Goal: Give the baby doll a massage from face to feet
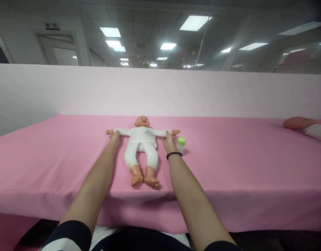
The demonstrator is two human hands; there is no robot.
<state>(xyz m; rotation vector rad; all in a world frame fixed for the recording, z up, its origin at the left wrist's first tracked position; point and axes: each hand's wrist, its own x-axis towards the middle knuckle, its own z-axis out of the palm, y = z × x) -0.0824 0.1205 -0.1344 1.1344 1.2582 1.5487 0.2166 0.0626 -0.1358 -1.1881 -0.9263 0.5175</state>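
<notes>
Plastic baby doll in white bodysuit, on its back, head pointing away, left hand and right hand gripping its outstretched arms

A second baby doll lies on the pink tablecloth, before a pale pink partition.

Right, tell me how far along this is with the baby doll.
Done: the plastic baby doll lies face-up on the pink cloth-covered table, wearing a white bodysuit. In hand: the left hand and right hand rest on its arms. Left: the green-capped plastic bottle stands unheld beside the right hand.
</notes>
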